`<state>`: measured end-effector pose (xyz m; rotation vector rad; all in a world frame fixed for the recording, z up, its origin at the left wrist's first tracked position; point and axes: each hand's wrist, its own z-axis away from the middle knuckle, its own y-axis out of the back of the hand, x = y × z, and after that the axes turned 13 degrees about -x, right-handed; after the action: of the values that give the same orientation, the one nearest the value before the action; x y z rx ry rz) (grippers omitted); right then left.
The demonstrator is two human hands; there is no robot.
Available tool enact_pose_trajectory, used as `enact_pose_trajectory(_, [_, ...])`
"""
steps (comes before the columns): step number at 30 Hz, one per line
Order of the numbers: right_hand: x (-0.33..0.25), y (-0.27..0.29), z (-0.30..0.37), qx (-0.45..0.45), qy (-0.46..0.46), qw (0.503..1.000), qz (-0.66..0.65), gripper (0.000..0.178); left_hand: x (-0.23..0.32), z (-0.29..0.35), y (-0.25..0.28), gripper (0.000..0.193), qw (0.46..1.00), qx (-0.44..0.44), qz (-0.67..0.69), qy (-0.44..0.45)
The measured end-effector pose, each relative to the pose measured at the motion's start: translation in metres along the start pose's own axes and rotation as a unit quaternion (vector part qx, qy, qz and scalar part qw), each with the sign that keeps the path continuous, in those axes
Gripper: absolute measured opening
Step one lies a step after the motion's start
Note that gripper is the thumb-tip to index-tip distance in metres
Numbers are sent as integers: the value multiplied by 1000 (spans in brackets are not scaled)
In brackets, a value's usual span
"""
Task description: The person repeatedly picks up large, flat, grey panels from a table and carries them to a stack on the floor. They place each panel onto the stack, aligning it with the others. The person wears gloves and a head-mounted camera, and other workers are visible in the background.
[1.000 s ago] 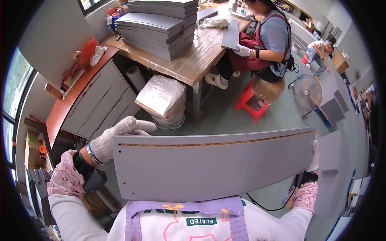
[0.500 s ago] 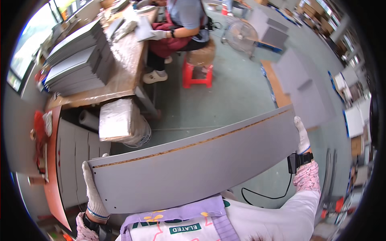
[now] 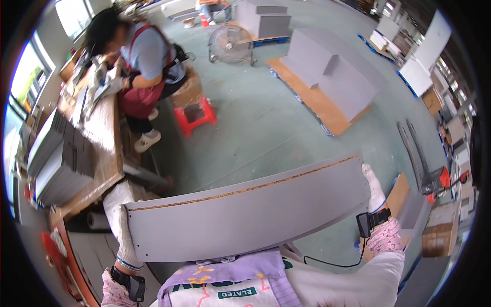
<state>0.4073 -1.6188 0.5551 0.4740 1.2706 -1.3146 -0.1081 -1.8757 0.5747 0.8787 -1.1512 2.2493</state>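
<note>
A long grey board (image 3: 245,210) spans the space in front of my body, held between both hands. A narrow groove showing brown chipboard runs along its far edge, and small dark holes mark its left end. My left hand (image 3: 124,238), in a white glove, grips the left end. At the right end my right hand (image 3: 374,189), also gloved, is closed on the edge. The board's underside is hidden, as are the fingers beneath it. Each wrist wears a black strapped device.
A co-worker (image 3: 148,56) sits on a red stool (image 3: 194,116) at a workbench (image 3: 105,148) with stacked grey panels (image 3: 64,176). Large grey panels (image 3: 327,77) lie on a pallet ahead. A fan (image 3: 230,45) stands farther back; a pallet jack (image 3: 432,179) is at right.
My view has swung to the right, so the bench and co-worker now appear farther left. Both hands still hold the grey board, which stays in front of me.
</note>
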Motion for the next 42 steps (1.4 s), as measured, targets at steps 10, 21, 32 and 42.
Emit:
enact_pose_trajectory(10, [-9, 170, -32, 82, 63, 994, -39, 34, -36, -180, -192, 71, 973, -135, -152, 104])
enact_pose_trajectory(21, [-17, 278, -67, 239, 107, 964, -49, 39, -93, -397, -367, 57, 941, -205, -222, 155])
enact_pose_trajectory(32, [-97, 362, -181, 382, 121, 903, -158, 48, -184, -666, -568, 68, 850, -278, -351, 278])
enact_pose_trajectory(42, [-127, 503, -298, 450, 61, 858, -239, 50, -270, -839, -765, 73, 771, -350, -449, 286])
